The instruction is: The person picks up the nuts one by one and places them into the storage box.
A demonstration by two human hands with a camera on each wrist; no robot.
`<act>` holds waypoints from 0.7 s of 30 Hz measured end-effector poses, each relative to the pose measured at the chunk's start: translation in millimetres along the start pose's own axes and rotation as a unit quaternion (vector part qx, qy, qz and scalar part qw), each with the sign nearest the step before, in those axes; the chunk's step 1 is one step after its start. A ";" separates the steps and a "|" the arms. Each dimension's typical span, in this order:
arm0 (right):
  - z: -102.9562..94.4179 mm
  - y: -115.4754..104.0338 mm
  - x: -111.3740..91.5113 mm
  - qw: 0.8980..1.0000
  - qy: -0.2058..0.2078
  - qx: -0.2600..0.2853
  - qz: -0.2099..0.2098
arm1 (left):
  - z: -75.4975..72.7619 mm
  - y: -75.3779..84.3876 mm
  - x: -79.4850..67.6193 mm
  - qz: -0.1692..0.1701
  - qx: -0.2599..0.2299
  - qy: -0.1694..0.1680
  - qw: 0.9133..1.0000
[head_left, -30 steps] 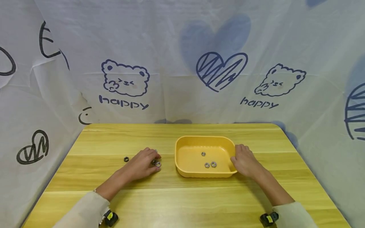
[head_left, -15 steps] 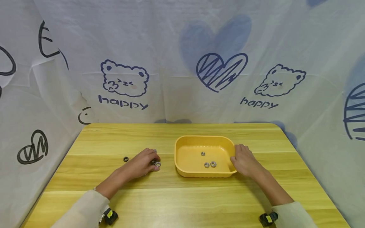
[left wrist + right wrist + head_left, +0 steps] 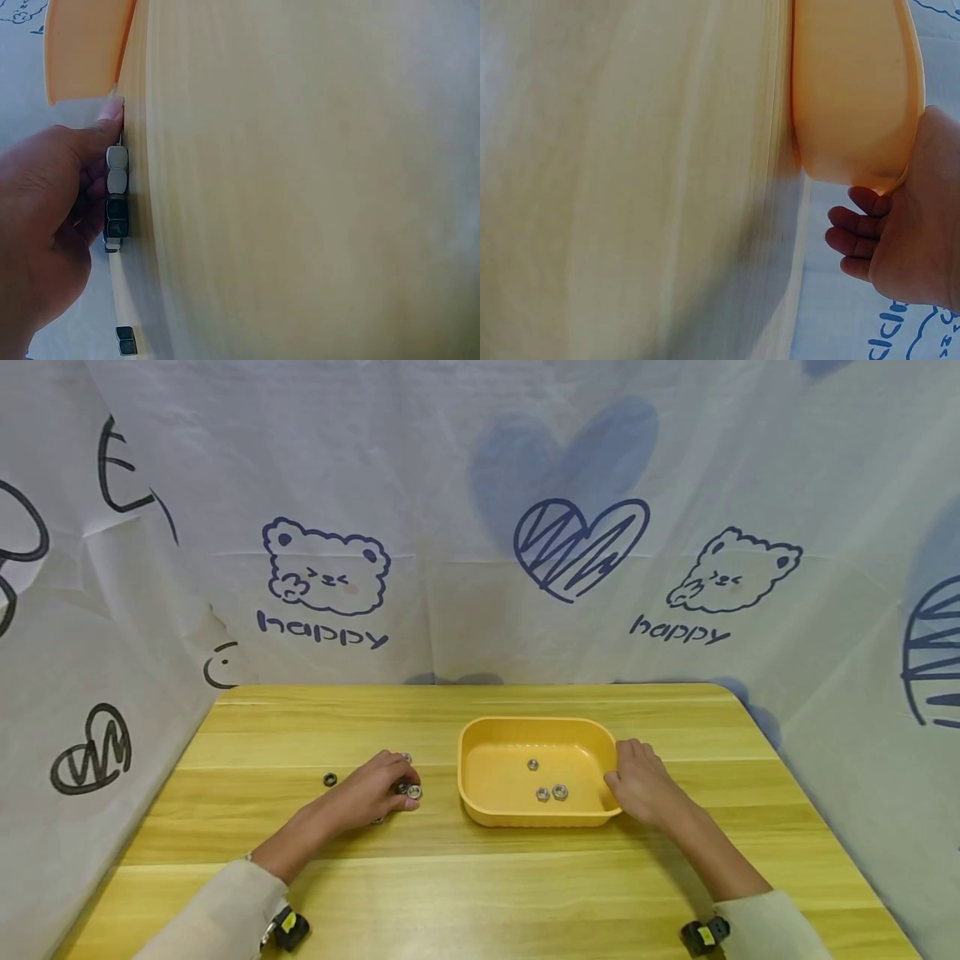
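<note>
My left hand (image 3: 373,792) is low over the table, fingers curled round a small cluster of hex nuts. One silver hex nut (image 3: 415,792) shows between its thumb and forefinger, with a dark nut (image 3: 402,788) just behind. In the left wrist view a silver nut (image 3: 117,169) and a black nut (image 3: 118,217) line up before the curled fingers; the fingertips are partly hidden. My right hand (image 3: 647,783) grips the right end wall of a yellow plastic bin (image 3: 536,819), thumb over the rim and fingers outside. Several silver nuts, among them one nut (image 3: 560,792), lie in the bin.
A lone black nut (image 3: 330,780) lies left of the left hand. Another silver nut (image 3: 407,757) peeks out beyond the fingers. The wooden table (image 3: 525,902) ends at a white cloth backdrop (image 3: 450,610) with printed drawings.
The left hand's fingers have shifted slightly over the nuts, and a nut now shows beneath its near edge. The right hand and bin stay put.
</note>
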State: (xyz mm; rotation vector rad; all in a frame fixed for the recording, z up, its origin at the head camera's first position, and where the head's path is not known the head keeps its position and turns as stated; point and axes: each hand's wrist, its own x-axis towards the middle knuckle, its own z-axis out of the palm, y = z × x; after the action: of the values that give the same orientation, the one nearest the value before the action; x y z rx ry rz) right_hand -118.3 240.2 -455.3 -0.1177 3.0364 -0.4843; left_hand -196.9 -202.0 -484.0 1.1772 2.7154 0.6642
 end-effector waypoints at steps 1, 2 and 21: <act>0.1 0.0 0.0 1.000 0.000 0.000 0.000 | -0.3 0.2 0.0 0.000 -0.002 0.000 1.000; 0.0 -0.2 -0.1 1.000 0.000 0.000 0.000 | -0.7 0.4 -0.2 -0.001 -0.003 0.000 1.000; -0.4 0.0 0.0 1.000 0.005 -0.009 -0.003 | 0.6 0.4 2.5 0.007 -0.016 -0.006 1.000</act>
State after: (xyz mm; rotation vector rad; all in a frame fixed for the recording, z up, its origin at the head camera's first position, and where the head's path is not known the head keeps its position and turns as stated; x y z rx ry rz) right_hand -118.3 240.4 -454.9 -0.1257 3.0504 -0.4607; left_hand -198.2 -199.8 -484.1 1.1909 2.6789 0.6991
